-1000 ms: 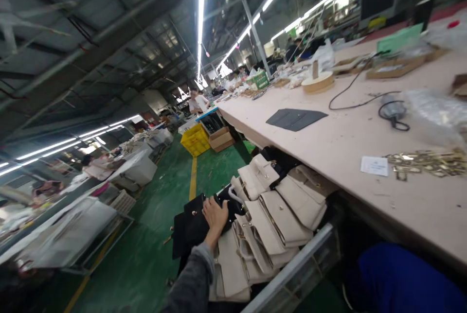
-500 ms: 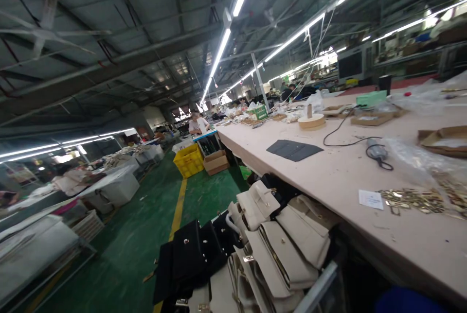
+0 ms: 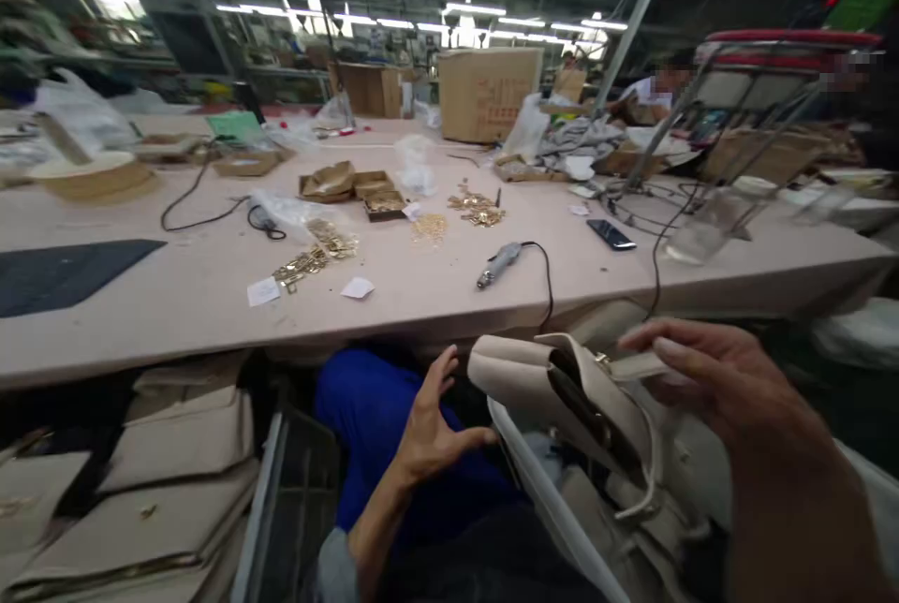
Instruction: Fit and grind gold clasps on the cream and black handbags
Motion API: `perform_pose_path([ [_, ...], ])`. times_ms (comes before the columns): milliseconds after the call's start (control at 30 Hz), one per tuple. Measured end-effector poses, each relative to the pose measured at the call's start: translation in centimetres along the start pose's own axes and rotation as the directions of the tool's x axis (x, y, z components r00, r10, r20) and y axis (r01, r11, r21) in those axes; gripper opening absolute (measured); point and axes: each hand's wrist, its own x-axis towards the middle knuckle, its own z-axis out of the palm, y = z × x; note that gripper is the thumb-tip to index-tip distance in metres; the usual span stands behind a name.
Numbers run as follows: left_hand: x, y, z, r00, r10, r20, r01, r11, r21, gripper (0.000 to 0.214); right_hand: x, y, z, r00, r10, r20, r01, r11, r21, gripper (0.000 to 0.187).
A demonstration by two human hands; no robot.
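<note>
Fingers of the right hand (image 3: 709, 378) grip the cream leather handbag (image 3: 554, 388) by its top, below the pale desk (image 3: 175, 294) edge; the left hand (image 3: 428, 425), spread open and empty, sits nearer, just beside its left end.

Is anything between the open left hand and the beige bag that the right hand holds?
Nothing visible. The left hand is open just left of the beige bag, thumb almost at its edge; only blue cloth shows behind the gap. The right hand holds the bag's far side.
</note>
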Motion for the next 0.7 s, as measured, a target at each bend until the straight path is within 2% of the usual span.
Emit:
perform_pose_path([
  [67, -0.1, 1.0, -0.8, 0.995, -0.059, 0.079, 0.070, 0.988, -0.137, 0.104, 1.0, 0.1, 0.9, 0.995, 0.038, 0.087, -0.048, 0.991, 0.123, 0.045],
  [133, -0.9, 1.5, -1.5, 0.973, -0.192, 0.129, 0.221, 0.935, -0.276, 0.083, 2.7, 0.4, 3.1, 0.979, 0.042, 0.200, -0.090, 0.967, 0.238, 0.043],
  [167, -1.5, 1.6, -1.6, 0.958, -0.261, 0.121, 0.287, 0.895, -0.341, 0.076, 3.6, 0.6, 4.3, 0.971, 0.041, 0.236, -0.111, 0.951, 0.290, 0.040],
  [233, -2.8, 1.2, -1.6, 0.933, -0.358, 0.037, 0.333, 0.819, -0.467, 0.076, 5.4, 1.2, 6.5, 0.960, 0.039, 0.277, -0.152, 0.904, 0.399, 0.035],
  [333, -5.4, 0.7, -1.4, 0.882, -0.450, -0.140, 0.283, 0.742, -0.608, 0.087, 7.4, 2.5, 9.1, 0.934, 0.022, 0.358, -0.212, 0.839, 0.502, 0.036],
  [400, -7.6, 0.6, -1.5, 0.807, -0.548, -0.219, 0.279, 0.681, -0.677, 0.090, 8.4, 3.6, 10.8, 0.904, 0.011, 0.427, -0.230, 0.855, 0.465, 0.041],
  [467, -10.0, 0.7, -2.0, 0.711, -0.637, -0.298, 0.269, 0.638, -0.721, 0.091, 9.0, 4.7, 12.6, 0.879, -0.010, 0.477, -0.181, 0.918, 0.353, 0.045],
  [533, -12.3, 0.8, -2.4, 0.608, -0.683, -0.405, 0.232, 0.641, -0.732, 0.094, 9.2, 5.9, 14.4, 0.847, -0.033, 0.530, -0.108, 0.967, 0.232, 0.051],
  [633, -14.7, 0.8, -2.5, 0.459, -0.715, -0.528, 0.176, 0.655, -0.735, 0.098, 9.5, 7.4, 17.2, 0.761, -0.057, 0.647, -0.008, 0.995, 0.097, 0.061],
  [667, -15.3, 0.8, -2.4, 0.429, -0.733, -0.528, 0.165, 0.638, -0.752, 0.098, 9.7, 7.8, 18.2, 0.739, -0.077, 0.669, 0.062, 0.997, 0.046, 0.060],
  [700, -15.7, 0.8, -2.2, 0.419, -0.754, -0.506, 0.165, 0.611, -0.774, 0.097, 9.9, 8.2, 19.2, 0.731, -0.111, 0.673, 0.160, 0.987, -0.012, 0.056],
])
